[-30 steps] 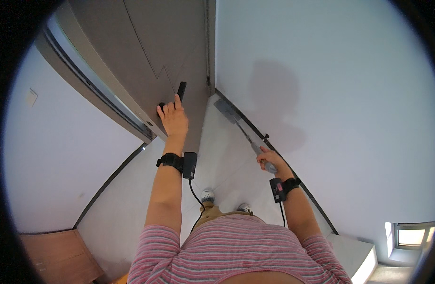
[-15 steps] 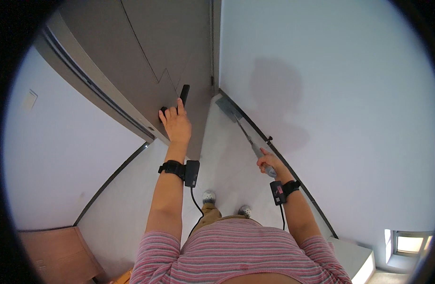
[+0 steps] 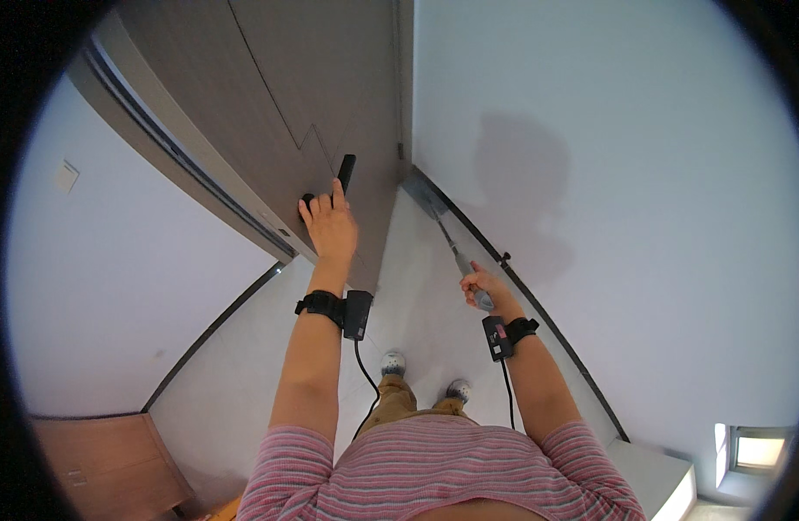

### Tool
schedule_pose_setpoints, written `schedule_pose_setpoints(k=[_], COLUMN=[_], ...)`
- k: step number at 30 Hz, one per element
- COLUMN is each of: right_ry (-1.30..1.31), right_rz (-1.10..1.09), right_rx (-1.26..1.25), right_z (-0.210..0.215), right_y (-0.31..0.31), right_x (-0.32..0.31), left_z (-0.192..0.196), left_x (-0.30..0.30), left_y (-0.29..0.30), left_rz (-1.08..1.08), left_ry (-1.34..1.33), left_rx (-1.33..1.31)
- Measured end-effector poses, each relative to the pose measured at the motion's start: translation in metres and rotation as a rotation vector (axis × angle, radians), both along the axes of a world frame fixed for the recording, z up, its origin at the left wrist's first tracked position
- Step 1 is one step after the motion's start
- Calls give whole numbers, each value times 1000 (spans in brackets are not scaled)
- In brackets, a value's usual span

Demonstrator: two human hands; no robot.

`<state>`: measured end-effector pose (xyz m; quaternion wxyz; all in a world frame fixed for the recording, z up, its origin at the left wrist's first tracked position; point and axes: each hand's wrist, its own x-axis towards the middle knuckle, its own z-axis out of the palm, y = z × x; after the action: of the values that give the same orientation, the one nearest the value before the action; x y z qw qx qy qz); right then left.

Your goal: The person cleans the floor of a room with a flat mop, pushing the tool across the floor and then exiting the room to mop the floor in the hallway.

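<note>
My left hand (image 3: pixel 332 227) is closed round the black lever handle (image 3: pixel 347 174) of a brown-grey door (image 3: pixel 330 78), the index finger lying along the lever. The door stands ajar, swung toward the right-hand wall. My right hand (image 3: pixel 485 291) grips the grey upper end of what looks like a flat mop (image 3: pixel 458 256). Its thin pole runs away from me to a flat grey head (image 3: pixel 427 196) on the floor, in the narrow corner between door and wall, close beside the dark skirting. Part of the lever is hidden behind my left fingers.
A small black doorstop (image 3: pixel 505 259) sticks out by the dark skirting (image 3: pixel 556 321) of the right wall. A wooden cabinet (image 3: pixel 104 460) stands at the lower left, a white box-like unit (image 3: pixel 651 473) at the lower right. A light switch (image 3: pixel 68 176) is on the left wall.
My right hand has moved a little left, and the mop head sits slightly deeper toward the corner by the door. My left hand stays on the handle. The view has shifted slightly.
</note>
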<state>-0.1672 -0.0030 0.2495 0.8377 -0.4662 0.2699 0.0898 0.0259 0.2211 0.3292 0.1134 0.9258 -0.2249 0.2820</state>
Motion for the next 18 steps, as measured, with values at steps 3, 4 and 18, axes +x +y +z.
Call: schedule_pose_setpoints(k=[3, 4, 18], right_ry=[123, 136, 262], right_rz=[-14, -6, -151], right_rx=[-47, 13, 43], right_z=[-8, -12, 62], right_y=[4, 3, 16], right_x=[-25, -34, -142], left_z=[-1, -1, -2], left_x=[2, 2, 5], left_y=[-3, -6, -2], left_rz=[-29, -31, 1], left_ry=[-11, -60, -90], left_rx=[-11, -19, -11])
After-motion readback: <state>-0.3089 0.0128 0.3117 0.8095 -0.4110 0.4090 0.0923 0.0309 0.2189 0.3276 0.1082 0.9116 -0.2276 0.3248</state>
